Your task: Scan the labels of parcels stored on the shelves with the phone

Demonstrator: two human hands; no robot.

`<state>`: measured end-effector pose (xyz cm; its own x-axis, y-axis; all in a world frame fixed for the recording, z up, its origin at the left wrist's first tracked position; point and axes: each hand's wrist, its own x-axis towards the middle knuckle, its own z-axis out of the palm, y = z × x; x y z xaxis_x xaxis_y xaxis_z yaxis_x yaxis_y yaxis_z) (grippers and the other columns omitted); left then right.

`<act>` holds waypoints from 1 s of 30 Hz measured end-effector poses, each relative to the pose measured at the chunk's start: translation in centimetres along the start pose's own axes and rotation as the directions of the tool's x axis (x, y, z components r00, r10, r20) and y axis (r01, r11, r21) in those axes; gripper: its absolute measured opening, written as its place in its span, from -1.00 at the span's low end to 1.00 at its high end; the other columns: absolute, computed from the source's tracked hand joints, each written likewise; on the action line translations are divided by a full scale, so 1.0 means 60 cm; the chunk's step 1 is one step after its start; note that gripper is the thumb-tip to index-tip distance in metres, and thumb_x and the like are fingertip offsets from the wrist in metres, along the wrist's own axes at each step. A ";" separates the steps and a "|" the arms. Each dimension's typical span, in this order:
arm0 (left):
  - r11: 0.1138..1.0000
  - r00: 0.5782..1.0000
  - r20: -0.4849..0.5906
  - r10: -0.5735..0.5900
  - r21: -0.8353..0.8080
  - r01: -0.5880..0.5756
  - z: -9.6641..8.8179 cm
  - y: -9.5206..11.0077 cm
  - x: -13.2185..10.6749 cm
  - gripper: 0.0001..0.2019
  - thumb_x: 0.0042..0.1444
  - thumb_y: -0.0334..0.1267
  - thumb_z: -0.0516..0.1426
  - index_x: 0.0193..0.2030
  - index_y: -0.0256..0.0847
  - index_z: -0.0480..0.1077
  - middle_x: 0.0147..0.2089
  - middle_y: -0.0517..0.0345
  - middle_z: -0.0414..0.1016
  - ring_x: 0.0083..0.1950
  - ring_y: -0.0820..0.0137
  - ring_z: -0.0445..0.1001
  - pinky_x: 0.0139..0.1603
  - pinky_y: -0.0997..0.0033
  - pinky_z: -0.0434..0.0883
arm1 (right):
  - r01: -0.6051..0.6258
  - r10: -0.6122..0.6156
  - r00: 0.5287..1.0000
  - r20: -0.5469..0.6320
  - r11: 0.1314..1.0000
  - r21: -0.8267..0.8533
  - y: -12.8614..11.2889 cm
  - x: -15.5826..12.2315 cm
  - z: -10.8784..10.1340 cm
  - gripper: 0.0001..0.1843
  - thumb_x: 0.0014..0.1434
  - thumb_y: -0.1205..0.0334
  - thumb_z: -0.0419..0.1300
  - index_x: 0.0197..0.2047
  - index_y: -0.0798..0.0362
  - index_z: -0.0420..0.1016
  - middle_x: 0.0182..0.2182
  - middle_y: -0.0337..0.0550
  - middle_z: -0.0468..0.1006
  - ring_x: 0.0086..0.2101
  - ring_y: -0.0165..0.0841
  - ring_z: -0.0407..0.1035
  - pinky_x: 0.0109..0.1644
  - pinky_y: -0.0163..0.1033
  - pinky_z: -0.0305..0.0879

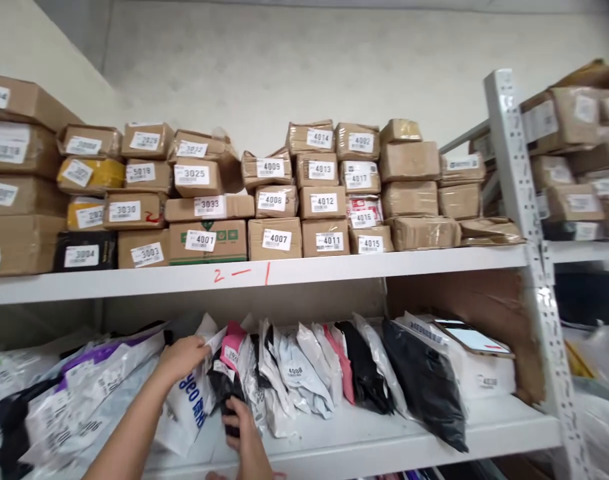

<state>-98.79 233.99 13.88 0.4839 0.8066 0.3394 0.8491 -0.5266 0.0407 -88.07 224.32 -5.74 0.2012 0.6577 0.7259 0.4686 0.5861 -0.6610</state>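
One left hand [185, 357], one right hand [241, 427]
Left touches a white bag [199, 381] beside it, grip unclear; right grips a black bag [224, 388] between them.

Handwritten red "2-1" marks the upper shelf's white edge [304, 272]. Along it, printed labels [276, 239] read 3004 on a black box [85, 252], 4001 on a green-printed box [208, 245], and 4007, 4011 and 4015 on brown boxes [326, 230]; above these three stand 4008, 4012 and 4016. Below, a pale bag [309, 385] shows 4008. Blue lettering on a white bag [187, 407] is unclear.
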 end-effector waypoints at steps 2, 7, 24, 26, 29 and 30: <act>0.999 0.999 0.033 0.006 0.037 -0.007 -0.001 0.002 0.000 -0.70 0.12 -0.15 -0.07 -0.31 -0.16 0.46 -0.17 -0.03 0.58 -0.03 0.04 0.49 0.07 -0.13 0.24 | -0.001 0.000 0.999 -0.033 1.000 -0.027 -0.005 0.001 0.003 0.09 -0.49 0.55 0.08 0.24 0.03 0.02 0.14 0.08 0.34 -0.04 -0.13 0.42 -0.11 -0.13 0.48; 0.991 0.996 0.011 0.087 0.101 -0.087 0.011 0.027 -0.003 -0.58 0.05 -0.33 -0.02 0.09 -0.16 0.25 -0.03 -0.05 0.51 0.00 0.12 0.48 0.03 0.06 0.29 | 0.081 -0.107 0.989 -0.106 0.971 -0.224 -0.059 0.014 -0.009 -0.25 -0.28 0.57 0.12 0.07 0.02 0.29 -0.05 0.03 0.41 -0.10 -0.09 0.37 -0.06 0.02 0.40; 0.992 0.998 -0.022 0.051 0.121 -0.048 0.006 0.041 -0.027 -0.60 0.03 0.06 0.01 -0.20 -0.12 0.52 -0.14 -0.06 0.58 -0.03 0.05 0.50 -0.01 0.05 0.33 | -0.069 -0.033 0.931 -0.363 0.962 -0.264 -0.073 0.122 -0.042 -0.59 0.00 0.66 0.02 -0.11 0.12 0.29 -0.15 -0.10 0.42 -0.07 -0.19 0.34 0.04 0.03 0.30; 0.988 0.999 -0.031 0.032 0.150 -0.027 0.014 0.050 -0.023 -0.65 0.00 -0.01 0.05 -0.23 -0.15 0.52 -0.13 -0.12 0.57 -0.03 -0.02 0.49 0.05 -0.15 0.25 | -0.069 -0.033 0.931 -0.364 0.962 -0.263 -0.071 0.122 -0.039 -0.58 0.01 0.66 0.03 -0.07 0.12 0.28 -0.14 -0.09 0.42 -0.06 -0.18 0.34 0.05 0.04 0.29; 0.984 0.999 -0.028 0.038 0.177 -0.032 0.026 0.058 -0.017 -0.68 0.04 -0.20 0.01 -0.18 -0.22 0.52 -0.06 -0.22 0.53 0.00 -0.05 0.47 0.09 -0.24 0.16 | -0.061 -0.040 0.941 -0.336 0.956 -0.286 -0.071 0.121 -0.038 -0.54 -0.03 0.59 0.12 -0.03 0.14 0.29 -0.12 -0.04 0.42 -0.05 -0.13 0.33 0.05 0.06 0.29; 0.984 0.999 -0.017 0.045 0.171 -0.042 0.029 0.057 -0.015 -0.67 0.05 -0.25 -0.02 -0.17 -0.23 0.51 -0.05 -0.23 0.52 0.00 -0.03 0.47 0.08 -0.17 0.20 | -0.059 -0.042 0.945 -0.324 0.953 -0.296 -0.071 0.121 -0.039 -0.52 -0.05 0.58 0.14 -0.03 0.14 0.30 -0.12 -0.03 0.41 -0.04 -0.11 0.32 0.05 0.06 0.29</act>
<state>-95.94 231.91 12.10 0.5182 0.7774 0.3564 0.8518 -0.5063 -0.1343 -86.60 225.51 2.82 0.4492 0.4440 0.7753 0.6893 0.3799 -0.6169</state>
